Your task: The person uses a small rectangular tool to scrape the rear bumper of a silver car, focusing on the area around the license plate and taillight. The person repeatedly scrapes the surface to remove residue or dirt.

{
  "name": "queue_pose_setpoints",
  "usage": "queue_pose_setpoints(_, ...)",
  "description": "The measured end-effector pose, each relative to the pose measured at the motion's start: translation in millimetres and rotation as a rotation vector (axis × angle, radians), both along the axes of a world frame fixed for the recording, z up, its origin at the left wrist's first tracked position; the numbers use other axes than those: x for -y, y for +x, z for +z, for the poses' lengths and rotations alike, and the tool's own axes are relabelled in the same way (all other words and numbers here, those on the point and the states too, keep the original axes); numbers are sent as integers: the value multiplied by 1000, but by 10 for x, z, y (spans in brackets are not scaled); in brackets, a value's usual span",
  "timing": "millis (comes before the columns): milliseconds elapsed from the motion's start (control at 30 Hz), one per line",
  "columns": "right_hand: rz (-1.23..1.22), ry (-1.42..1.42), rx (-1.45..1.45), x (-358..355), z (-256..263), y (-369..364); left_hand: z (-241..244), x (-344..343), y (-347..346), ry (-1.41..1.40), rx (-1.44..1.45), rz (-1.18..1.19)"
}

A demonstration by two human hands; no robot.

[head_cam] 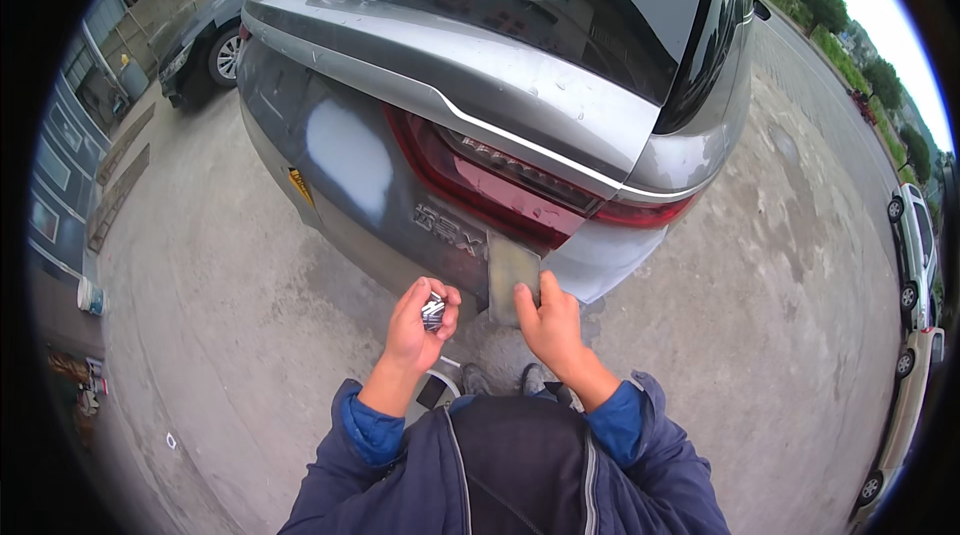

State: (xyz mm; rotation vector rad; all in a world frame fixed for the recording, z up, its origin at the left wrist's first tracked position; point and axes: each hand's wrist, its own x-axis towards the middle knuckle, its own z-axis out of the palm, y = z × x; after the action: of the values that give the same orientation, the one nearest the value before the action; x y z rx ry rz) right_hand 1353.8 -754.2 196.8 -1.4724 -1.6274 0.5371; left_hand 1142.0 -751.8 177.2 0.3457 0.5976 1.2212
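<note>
My left hand [421,321] grips a small rounded black-and-silver piece [433,312] with shiny stripes; its exact kind cannot be told. Between thumb and fingers, my right hand [553,321] holds a flat, rectangular, grey-yellow sheet [513,272] upright. The sheet's top edge overlaps the end of the chrome lettering [442,226] on the tailgate of a grey car [405,197]. Whether it touches the car is unclear. Just above the sheet is the red tail light [510,193], with water drops on it. Left of the lettering, a pale matte patch [349,156] marks the dark paint.
Concrete ground [225,295] surrounds the car's rear. By my feet stands a round container [442,388], partly hidden by my left arm. A dark car [210,47] is parked at the upper left. A white bucket [91,296] sits at the left. Cars [916,250] line the right side.
</note>
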Motion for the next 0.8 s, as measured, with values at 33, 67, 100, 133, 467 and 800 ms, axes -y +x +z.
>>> queue_pose_setpoints(33,0,-1,18,0,1,11,-34,15,17,-27,-23,-16)
queue_pose_setpoints(67,10,-25,29,0,19,19,-72,34,40,-54,-45,-34)
queue_pose_setpoints(100,33,-51,34,-5,37,-16,-117,101,41,-102,-114,-51)
queue_pose_setpoints(133,46,-73,45,-17,63,-24,-165,173,83,-145,-178,-79)
queue_pose_setpoints(467,109,-190,-45,12,47,-29,-441,412,401,-256,-212,-214)
queue_pose_setpoints(800,55,-194,-107,-93,79,-155,-351,227,446,-371,-9,-125)
